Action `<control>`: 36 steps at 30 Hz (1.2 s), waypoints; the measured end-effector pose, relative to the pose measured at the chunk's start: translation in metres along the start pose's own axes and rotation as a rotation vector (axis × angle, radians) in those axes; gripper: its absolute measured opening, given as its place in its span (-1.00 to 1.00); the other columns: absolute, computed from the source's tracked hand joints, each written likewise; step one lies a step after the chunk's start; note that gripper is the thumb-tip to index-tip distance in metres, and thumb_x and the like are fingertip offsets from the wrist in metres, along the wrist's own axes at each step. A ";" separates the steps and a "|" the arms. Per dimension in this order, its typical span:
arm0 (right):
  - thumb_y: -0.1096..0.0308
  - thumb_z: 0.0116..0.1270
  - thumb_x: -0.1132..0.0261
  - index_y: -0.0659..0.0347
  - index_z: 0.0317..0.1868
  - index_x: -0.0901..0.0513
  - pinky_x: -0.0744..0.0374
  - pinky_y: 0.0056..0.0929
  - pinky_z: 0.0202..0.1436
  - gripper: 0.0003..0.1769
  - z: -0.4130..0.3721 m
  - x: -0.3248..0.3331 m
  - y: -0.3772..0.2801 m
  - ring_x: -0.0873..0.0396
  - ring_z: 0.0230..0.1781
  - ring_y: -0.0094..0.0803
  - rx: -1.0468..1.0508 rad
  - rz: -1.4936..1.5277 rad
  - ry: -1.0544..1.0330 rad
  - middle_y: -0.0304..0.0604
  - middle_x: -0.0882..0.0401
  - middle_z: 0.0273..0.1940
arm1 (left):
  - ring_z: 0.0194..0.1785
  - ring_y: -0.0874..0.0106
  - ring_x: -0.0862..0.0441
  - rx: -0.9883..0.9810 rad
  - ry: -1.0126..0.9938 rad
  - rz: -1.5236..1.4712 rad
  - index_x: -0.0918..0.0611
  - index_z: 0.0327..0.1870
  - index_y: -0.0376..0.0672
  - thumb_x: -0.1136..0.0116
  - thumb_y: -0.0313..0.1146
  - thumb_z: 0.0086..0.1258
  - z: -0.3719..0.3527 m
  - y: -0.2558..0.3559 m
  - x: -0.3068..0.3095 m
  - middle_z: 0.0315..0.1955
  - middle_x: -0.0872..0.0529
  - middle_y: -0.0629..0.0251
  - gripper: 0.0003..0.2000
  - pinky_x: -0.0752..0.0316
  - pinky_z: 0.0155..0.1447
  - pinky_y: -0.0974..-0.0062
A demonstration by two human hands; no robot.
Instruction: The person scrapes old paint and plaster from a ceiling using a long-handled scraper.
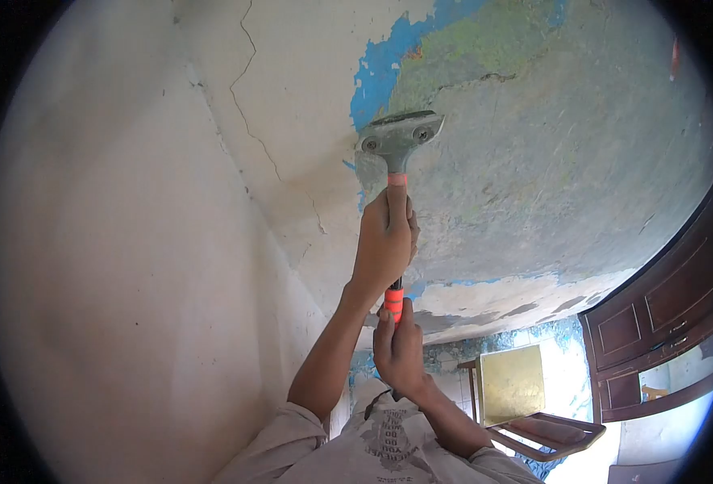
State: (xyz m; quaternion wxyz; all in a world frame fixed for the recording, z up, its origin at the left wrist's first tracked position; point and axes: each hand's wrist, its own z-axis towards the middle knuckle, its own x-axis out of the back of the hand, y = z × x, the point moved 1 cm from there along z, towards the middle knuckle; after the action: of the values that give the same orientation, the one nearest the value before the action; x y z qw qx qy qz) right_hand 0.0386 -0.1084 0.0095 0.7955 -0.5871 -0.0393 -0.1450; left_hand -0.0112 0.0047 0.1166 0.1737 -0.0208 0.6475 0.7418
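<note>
A long-handled scraper (401, 143) with a wide grey metal head, two screws and an orange band is held up against the wall (534, 153). Its blade edge lies at the border where blue paint (375, 81) meets bare grey-green plaster. My left hand (384, 242) is wrapped round the upper handle, below the head. Lower down, my right hand (401, 351) grips the orange end of the handle (393, 303), thumb and fingers closed on it. White paint (300, 81) covers the surface left of the blade.
A thin crack (253, 129) runs down the white paint, and a corner line separates it from the pale wall (130, 266) at left. Below right stands a chair (550, 431) by a yellowish panel (513, 385). Dark wooden cabinetry (654, 306) lines the right side.
</note>
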 end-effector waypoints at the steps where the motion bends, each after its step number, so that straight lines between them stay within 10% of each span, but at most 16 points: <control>1: 0.40 0.59 -0.08 0.42 -0.05 -0.31 -0.47 -0.02 -0.55 -0.80 0.000 -0.002 0.000 -0.61 -0.57 0.23 -0.003 0.002 0.005 0.21 -0.53 -0.55 | -0.77 0.64 -0.20 0.011 0.004 -0.001 -0.31 -0.48 -0.07 0.21 0.13 0.70 -0.001 0.002 0.000 -0.76 -0.28 0.51 -0.47 -0.11 -0.67 0.56; 20: 0.31 0.64 0.02 0.48 0.00 -0.33 -0.40 -0.16 -0.59 -0.71 0.004 0.001 -0.004 -0.57 -0.65 -0.02 -0.019 0.021 0.006 0.11 -0.48 -0.60 | -0.75 0.64 -0.22 -0.045 0.028 0.042 -0.33 -0.46 -0.08 0.22 0.13 0.71 0.001 0.006 -0.004 -0.75 -0.29 0.48 -0.47 -0.13 -0.65 0.56; 36: 0.40 0.60 -0.08 0.44 -0.04 -0.31 -0.44 -0.04 -0.56 -0.78 -0.002 0.002 0.007 -0.61 -0.60 0.18 0.038 -0.049 -0.002 0.19 -0.53 -0.58 | -0.75 0.66 -0.16 -0.017 0.023 -0.018 -0.30 -0.44 -0.07 0.21 0.18 0.68 -0.002 -0.011 0.001 -0.73 -0.24 0.53 -0.46 -0.07 -0.67 0.57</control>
State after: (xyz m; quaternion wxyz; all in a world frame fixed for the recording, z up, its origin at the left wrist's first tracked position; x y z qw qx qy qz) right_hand 0.0421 -0.1092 0.0029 0.8026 -0.5710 -0.0571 -0.1632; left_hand -0.0095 0.0038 0.1055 0.1728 -0.0367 0.6430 0.7452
